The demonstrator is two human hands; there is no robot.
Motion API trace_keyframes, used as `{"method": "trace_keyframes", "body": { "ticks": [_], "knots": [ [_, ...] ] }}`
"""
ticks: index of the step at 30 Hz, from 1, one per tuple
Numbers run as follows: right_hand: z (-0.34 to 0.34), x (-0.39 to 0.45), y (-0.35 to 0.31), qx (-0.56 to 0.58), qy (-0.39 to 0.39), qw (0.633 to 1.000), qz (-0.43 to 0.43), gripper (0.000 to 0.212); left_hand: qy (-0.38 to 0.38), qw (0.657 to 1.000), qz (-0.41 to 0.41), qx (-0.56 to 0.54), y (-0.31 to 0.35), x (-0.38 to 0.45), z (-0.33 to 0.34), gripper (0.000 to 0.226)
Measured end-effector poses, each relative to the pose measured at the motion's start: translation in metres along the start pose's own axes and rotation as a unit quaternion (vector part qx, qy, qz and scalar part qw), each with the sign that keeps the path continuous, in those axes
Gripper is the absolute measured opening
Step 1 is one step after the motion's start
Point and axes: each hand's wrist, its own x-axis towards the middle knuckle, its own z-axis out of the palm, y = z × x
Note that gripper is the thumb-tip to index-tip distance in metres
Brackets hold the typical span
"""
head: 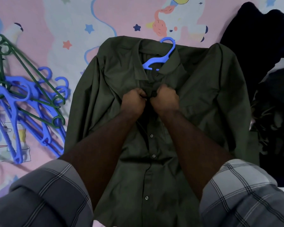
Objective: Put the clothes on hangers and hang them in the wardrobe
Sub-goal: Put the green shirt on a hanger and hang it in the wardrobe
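Buttoning the shirt (pixel 154 112), which lies flat on the bed (pixel 39 38) with a hanger (pixel 161 58) in its collar, goes best if left hand (pixel 134 102) and right hand (pixel 165 99), both pinching the placket below the collar, keep it taut.

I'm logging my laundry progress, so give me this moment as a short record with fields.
surface: patterned bedsheet
shirt: dark green shirt, laid flat, front up
hanger: blue hanger inside the collar, hook sticking out
left hand: gripping the placket
right hand: gripping the placket
spare hangers: blue and green pile, left of shirt
other clothes: dark heap, right
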Motion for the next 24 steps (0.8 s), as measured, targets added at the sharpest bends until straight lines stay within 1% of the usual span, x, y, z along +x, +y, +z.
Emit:
{"method": "trace_keyframes", "body": {
  "ticks": [3, 5, 8, 9, 11, 13, 17, 21, 24],
  "knots": [
    [-0.002, -0.002, 0.003, 0.009, 0.012, 1.0, 0.021, 0.03, 0.003, 1.0, -0.014, -0.019, 0.002, 0.0, -0.001, 0.012],
    [-0.002, -0.003, 0.004, -0.002, 0.005, 1.0, 0.019, 0.031, 0.011, 0.999, -0.031, -0.034, 0.002, -0.002, -0.003, 0.01],
    [0.001, -0.004, -0.001, -0.042, -0.03, 0.999, -0.011, 0.04, 0.017, 0.997, -0.058, -0.052, 0.0, -0.004, -0.005, 0.007],
    [0.001, -0.003, -0.003, -0.045, -0.036, 0.998, -0.012, 0.04, 0.019, 0.996, -0.067, -0.06, 0.0, -0.005, -0.006, 0.007],
    [0.0, -0.003, -0.004, -0.04, -0.031, 0.999, -0.007, 0.035, 0.02, 0.992, -0.087, -0.086, -0.002, -0.005, -0.006, 0.012],
    [-0.003, -0.005, -0.002, 0.001, -0.005, 1.0, 0.012, 0.026, 0.01, 0.986, -0.109, -0.127, -0.001, -0.005, -0.007, 0.013],
    [-0.013, -0.018, 0.004, 0.164, 0.057, 0.983, 0.063, 0.021, 0.0, 0.979, -0.105, -0.175, 0.003, -0.005, -0.013, 0.013],
    [-0.015, -0.03, 0.004, 0.275, 0.053, 0.957, 0.077, 0.01, 0.013, 0.987, -0.073, -0.145, 0.011, -0.012, -0.018, 0.003],
    [-0.015, -0.035, 0.002, 0.317, 0.044, 0.944, 0.08, 0.013, 0.017, 0.989, -0.045, -0.142, 0.018, -0.015, -0.021, 0.002]
  ]
}}
